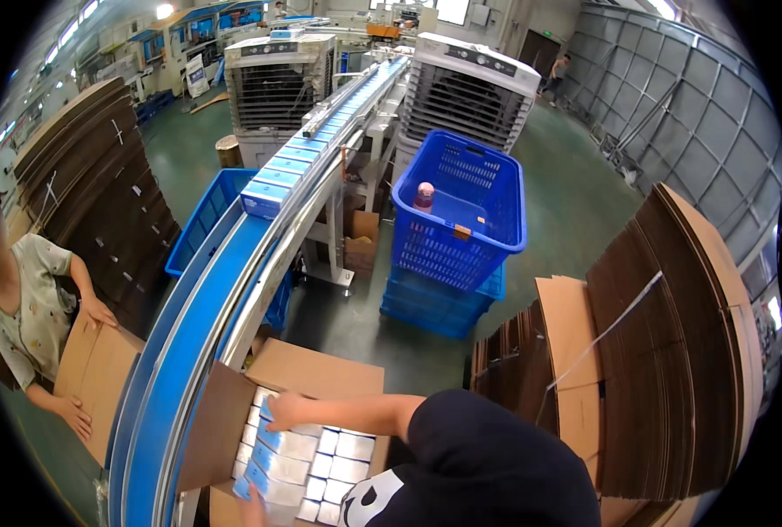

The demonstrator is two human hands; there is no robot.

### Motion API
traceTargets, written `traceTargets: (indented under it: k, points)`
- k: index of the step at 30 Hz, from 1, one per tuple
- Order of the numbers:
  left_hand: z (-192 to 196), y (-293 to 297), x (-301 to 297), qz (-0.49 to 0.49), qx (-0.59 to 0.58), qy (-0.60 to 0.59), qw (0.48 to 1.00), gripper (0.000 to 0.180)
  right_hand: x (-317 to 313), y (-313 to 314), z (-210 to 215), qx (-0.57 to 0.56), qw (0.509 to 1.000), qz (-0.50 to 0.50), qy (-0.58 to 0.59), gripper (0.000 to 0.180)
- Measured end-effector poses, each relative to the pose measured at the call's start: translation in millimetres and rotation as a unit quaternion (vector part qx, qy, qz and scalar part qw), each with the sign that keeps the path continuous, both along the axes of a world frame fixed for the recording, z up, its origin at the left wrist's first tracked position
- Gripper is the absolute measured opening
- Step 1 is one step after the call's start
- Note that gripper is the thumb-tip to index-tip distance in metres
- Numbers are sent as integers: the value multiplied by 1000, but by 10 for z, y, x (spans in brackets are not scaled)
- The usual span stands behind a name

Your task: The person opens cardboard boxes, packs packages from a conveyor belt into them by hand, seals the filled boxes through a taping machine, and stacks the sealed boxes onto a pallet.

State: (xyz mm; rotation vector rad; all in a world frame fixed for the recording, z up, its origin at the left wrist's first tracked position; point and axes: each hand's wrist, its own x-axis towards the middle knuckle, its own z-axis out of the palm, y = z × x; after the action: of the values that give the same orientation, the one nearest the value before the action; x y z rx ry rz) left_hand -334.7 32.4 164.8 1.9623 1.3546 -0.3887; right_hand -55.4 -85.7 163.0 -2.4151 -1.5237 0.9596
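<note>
Below me an open cardboard carton [316,358] holds several rows of small white packs [347,446]. A row of blue-and-white packs [278,465] lies at the carton's left part, between my two hands. My right hand [287,411], reaching in from the right, is closed on the far end of that row. At its near end is my left hand [252,509], fingers against the packs and partly cut off by the lower edge. The carton's left flap [218,430] stands up beside the conveyor.
A blue conveyor belt [199,351] runs away from the left, with a line of blue packs [277,180] farther up. Blue crates [461,233] stand beyond the carton. Flattened cartons [654,351] are stacked right. Left, a co-worker's hands [76,417] hold a carton.
</note>
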Motion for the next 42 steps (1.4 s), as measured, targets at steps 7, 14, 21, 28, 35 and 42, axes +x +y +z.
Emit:
traceTargets:
  k: [7,14,21,28,35,42]
  points:
    - [-888,371,294,-59,-94,79,991,90,-415,764,52,-190,978,86,19,77]
    - [-442,338,327,48,-160,-82,982,78,-341,448,-180,-83,975,201,-41,72]
    - [6,54,1348,5,-278,44,960,78,426,976,168,-77,874,419,233,65]
    - [-52,-192,1687,-82,-171,-56,980,66,4305,877,1392,305,884,42,350,44]
    - [691,-155,2051,-70,-264,-191,943,64,5491,1163,1265,51,918,-327,-218,76]
    - [1396,887,2376,205,-353,-565,717,60,5382,1194,1078,46,964,-215,152,72]
